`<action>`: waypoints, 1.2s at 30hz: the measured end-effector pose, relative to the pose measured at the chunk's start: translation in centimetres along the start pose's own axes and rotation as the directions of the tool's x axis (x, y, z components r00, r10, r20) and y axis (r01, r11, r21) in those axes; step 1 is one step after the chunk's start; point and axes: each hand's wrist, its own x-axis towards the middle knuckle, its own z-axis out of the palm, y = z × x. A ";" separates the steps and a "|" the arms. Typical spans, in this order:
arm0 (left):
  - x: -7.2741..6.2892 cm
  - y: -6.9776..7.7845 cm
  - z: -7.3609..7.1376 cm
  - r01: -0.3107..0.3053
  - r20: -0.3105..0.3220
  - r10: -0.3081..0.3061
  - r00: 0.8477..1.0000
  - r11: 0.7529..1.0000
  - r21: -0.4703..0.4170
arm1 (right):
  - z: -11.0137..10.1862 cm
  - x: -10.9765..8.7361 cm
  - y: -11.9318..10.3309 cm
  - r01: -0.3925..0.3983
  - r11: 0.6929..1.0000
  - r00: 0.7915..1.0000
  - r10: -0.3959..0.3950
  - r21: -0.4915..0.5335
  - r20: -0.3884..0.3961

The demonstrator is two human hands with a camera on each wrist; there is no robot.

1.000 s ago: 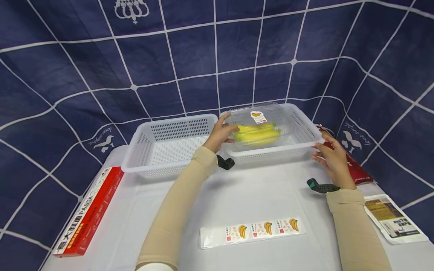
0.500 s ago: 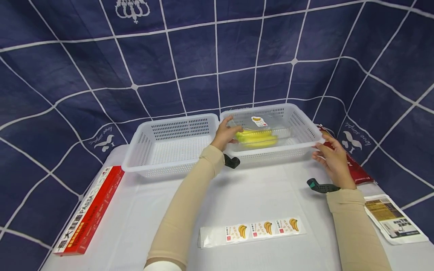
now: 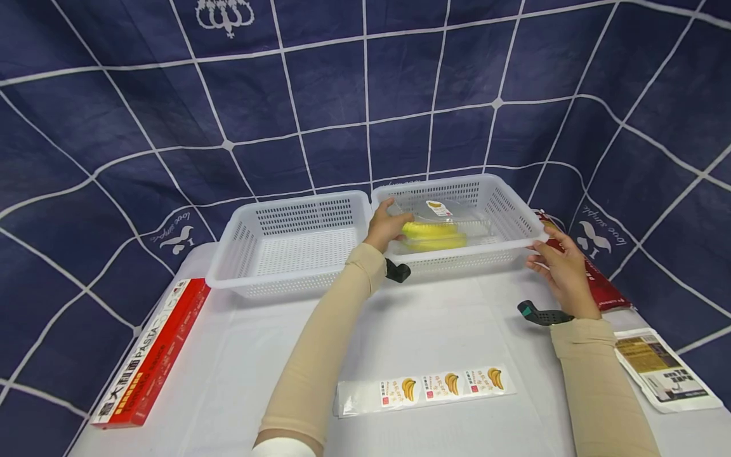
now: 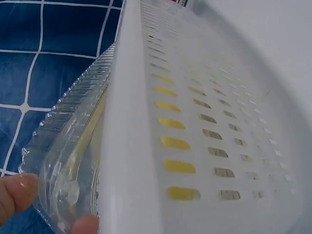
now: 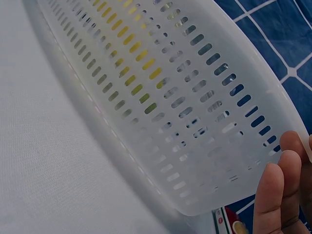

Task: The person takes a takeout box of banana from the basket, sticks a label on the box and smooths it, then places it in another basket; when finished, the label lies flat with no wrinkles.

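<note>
A clear plastic box of yellow bananas (image 3: 436,236), with a banana sticker on its lid, sits low inside the right-hand white basket (image 3: 457,255). My left hand (image 3: 385,228) holds the box by its left end; in the left wrist view, the fingertips (image 4: 22,191) touch the clear plastic (image 4: 73,146) beside the basket rim. My right hand (image 3: 562,270) grips the basket's front right corner. In the right wrist view, its fingers (image 5: 270,195) lie at that corner, and yellow shows through the basket slots.
Another white basket (image 3: 302,254) stands to the left. A red pasta box (image 3: 154,352) lies at the left edge. A strip of banana stickers (image 3: 425,390) lies in front. On the right are a red packet (image 3: 605,282) and a white-edged pouch (image 3: 665,368).
My left hand has moved slightly right and down with the banana box, which was tilted above the basket and now sits lower inside it. My right hand stays at the corner.
</note>
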 end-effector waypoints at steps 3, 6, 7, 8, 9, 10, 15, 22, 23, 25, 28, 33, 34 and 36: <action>0.1 0.1 0.1 -0.003 -0.010 0.003 1.000 1.000 -0.020 | 0.0 0.0 0.0 0.003 1.000 1.000 -0.003 -0.012 -0.002; 0.3 0.2 0.2 -0.008 -0.024 0.007 1.000 1.000 -0.030 | 0.0 0.1 -0.1 0.007 1.000 1.000 -0.007 -0.023 -0.003; 0.3 0.2 0.3 -0.010 -0.030 0.009 1.000 1.000 -0.029 | 0.0 0.2 -0.1 0.007 1.000 1.000 -0.008 -0.027 -0.004; 0.3 0.2 0.3 -0.015 -0.035 0.014 0.999 0.999 -0.028 | 0.0 0.2 -0.1 0.008 1.000 1.000 -0.008 -0.027 -0.004; 0.3 0.2 0.4 -0.017 -0.035 0.016 0.999 0.999 -0.032 | 0.0 0.2 -0.2 0.008 1.000 1.000 -0.008 -0.026 -0.004; 0.3 0.2 0.5 -0.019 -0.033 0.018 0.999 0.999 -0.038 | 0.0 0.2 -0.2 0.008 1.000 1.000 -0.008 -0.025 -0.003; 0.3 0.1 1.0 -0.016 0.007 0.016 1.000 0.998 -0.065 | 0.0 0.1 -0.2 -0.007 1.000 1.000 0.007 -0.027 -0.010; 0.2 -0.3 1.7 -0.021 0.051 0.025 0.998 0.996 -0.088 | 0.0 0.1 -0.2 -0.027 0.999 1.000 0.026 -0.030 -0.015; 0.2 -0.3 1.7 -0.020 0.055 0.025 0.998 0.995 -0.093 | 0.0 0.1 -0.2 -0.028 0.999 1.000 0.028 -0.029 -0.015; 0.3 -0.4 1.8 -0.018 0.057 0.024 0.998 0.995 -0.103 | 0.0 0.1 -0.2 -0.029 0.999 0.999 0.029 -0.031 -0.015; 0.6 -0.5 1.8 -0.022 0.051 0.028 0.998 0.991 -0.129 | 0.1 0.2 -0.2 -0.029 0.999 0.999 0.028 -0.037 -0.016; 0.8 -0.7 1.8 -0.028 0.056 0.039 0.998 0.984 -0.176 | 0.1 0.1 -0.1 -0.030 0.999 0.999 0.029 -0.032 -0.021; 0.8 -0.7 1.8 -0.029 0.059 0.040 0.997 0.984 -0.178 | 0.1 0.1 -0.1 -0.028 0.999 0.999 0.028 -0.032 -0.020; 0.8 -0.8 1.8 -0.029 0.062 0.041 0.997 0.983 -0.179 | 0.0 0.1 0.0 -0.022 0.999 1.000 0.022 -0.031 -0.021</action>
